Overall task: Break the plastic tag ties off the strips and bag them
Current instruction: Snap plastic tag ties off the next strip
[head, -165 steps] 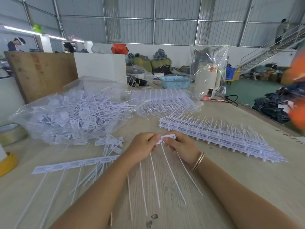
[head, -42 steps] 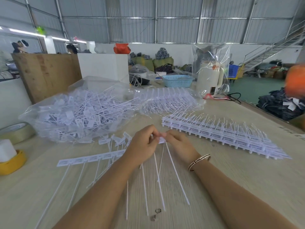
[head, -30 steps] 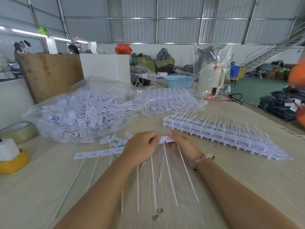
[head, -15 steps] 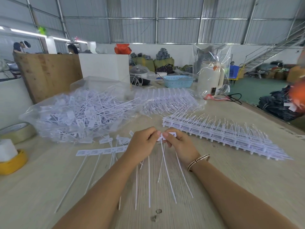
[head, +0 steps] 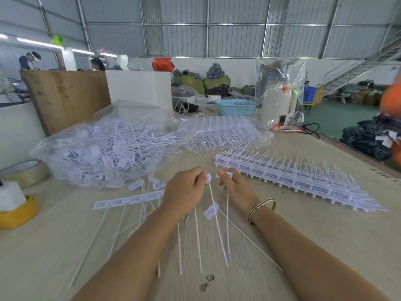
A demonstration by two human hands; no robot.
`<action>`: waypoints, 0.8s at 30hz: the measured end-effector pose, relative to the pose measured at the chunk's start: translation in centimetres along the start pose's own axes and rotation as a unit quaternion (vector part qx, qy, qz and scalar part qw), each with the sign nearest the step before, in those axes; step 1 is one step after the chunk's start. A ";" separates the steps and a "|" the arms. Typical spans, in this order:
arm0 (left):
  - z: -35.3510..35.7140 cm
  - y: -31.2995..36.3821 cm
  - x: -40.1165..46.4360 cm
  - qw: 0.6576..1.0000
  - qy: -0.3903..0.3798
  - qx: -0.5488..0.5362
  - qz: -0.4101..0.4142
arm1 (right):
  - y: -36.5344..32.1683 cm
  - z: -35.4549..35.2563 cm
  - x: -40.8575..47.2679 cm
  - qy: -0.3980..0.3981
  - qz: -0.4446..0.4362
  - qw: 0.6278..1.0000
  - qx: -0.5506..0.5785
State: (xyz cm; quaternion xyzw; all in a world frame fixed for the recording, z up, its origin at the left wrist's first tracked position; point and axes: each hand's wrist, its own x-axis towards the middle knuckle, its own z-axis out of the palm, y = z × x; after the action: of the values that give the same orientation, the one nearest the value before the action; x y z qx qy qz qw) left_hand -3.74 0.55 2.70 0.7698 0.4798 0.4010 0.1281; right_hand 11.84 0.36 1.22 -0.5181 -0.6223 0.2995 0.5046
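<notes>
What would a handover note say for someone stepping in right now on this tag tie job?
Left hand pinches the head of one tag tie; right hand pinches another tie, the two just split apart.
One loose tie lies below the hands on the table.
A partial strip lies to the left; a stack of full strips lies to the right.
Done: the clear bag already holds many ties.
Left: break the remaining strips, bag the loose ties.

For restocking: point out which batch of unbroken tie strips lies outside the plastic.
The stack of strips on the bare table, right of the hands; the other batch lies inside clear plastic.
</notes>
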 end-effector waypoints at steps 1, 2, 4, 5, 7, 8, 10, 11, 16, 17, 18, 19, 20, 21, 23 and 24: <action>-0.1 0.0 0.0 1.000 -0.009 0.010 0.000 | 0.0 0.1 0.0 0.001 0.014 1.000 -0.014; -0.2 0.0 0.0 1.000 -0.021 0.012 -0.005 | 0.0 0.2 0.1 -0.001 0.024 0.999 -0.028; -0.3 0.1 0.0 0.999 -0.048 0.017 -0.012 | 0.1 0.2 0.1 -0.008 0.030 0.999 -0.038; -0.4 0.2 -0.1 0.998 -0.060 0.024 -0.014 | 0.1 0.2 0.0 -0.008 0.028 0.999 -0.031; -0.3 0.1 -0.1 0.996 -0.074 0.039 -0.011 | 0.0 0.0 -0.1 -0.004 0.007 0.999 -0.041; -0.3 -0.1 -0.1 0.996 -0.077 0.043 -0.008 | 0.0 -0.2 -0.2 0.000 -0.007 0.998 -0.060; -0.2 -0.4 -0.1 0.996 -0.076 0.055 -0.005 | 0.0 -0.6 -0.3 0.009 -0.021 0.994 -0.109; -0.1 -0.5 -0.1 0.996 -0.071 0.062 -0.006 | 0.0 -0.9 -0.5 0.009 -0.019 0.988 -0.156; -0.4 -0.8 0.2 0.999 -0.027 0.013 -0.034 | -2.3 -3.3 -1.4 -0.192 0.120 0.910 -0.347; -0.5 -0.8 0.3 0.998 -0.022 -0.021 -0.048 | -2.8 -3.6 -1.8 -0.247 0.135 0.889 -0.360; -0.7 -0.7 0.4 0.997 -0.015 -0.052 -0.059 | -3.2 -3.7 -2.1 -0.287 0.135 0.871 -0.375; -0.9 -0.7 0.5 0.995 -0.009 -0.076 -0.063 | -3.4 -3.5 -2.4 -0.308 0.124 0.861 -0.386; -1.2 -0.5 0.6 0.993 -0.003 -0.095 -0.064 | -3.5 -3.1 -2.5 -0.315 0.110 0.858 -0.389; -1.6 -0.5 0.8 0.991 0.004 -0.117 -0.061 | -3.6 -2.5 -2.4 -0.310 0.098 0.864 -0.385; -2.5 -0.4 1.1 0.985 0.014 -0.166 -0.052 | -3.5 -1.1 -1.8 -0.277 0.073 0.882 -0.375; -3.1 -0.3 1.4 0.981 0.017 -0.186 -0.048 | -3.4 -0.3 -1.3 -0.256 0.065 0.887 -0.378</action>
State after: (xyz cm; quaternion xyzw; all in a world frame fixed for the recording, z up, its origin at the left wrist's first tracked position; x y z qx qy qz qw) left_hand -5.92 1.27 5.17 0.7019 0.4351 0.4894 0.2801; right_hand 10.86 -1.90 3.93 -0.6138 -0.7613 0.1959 0.0728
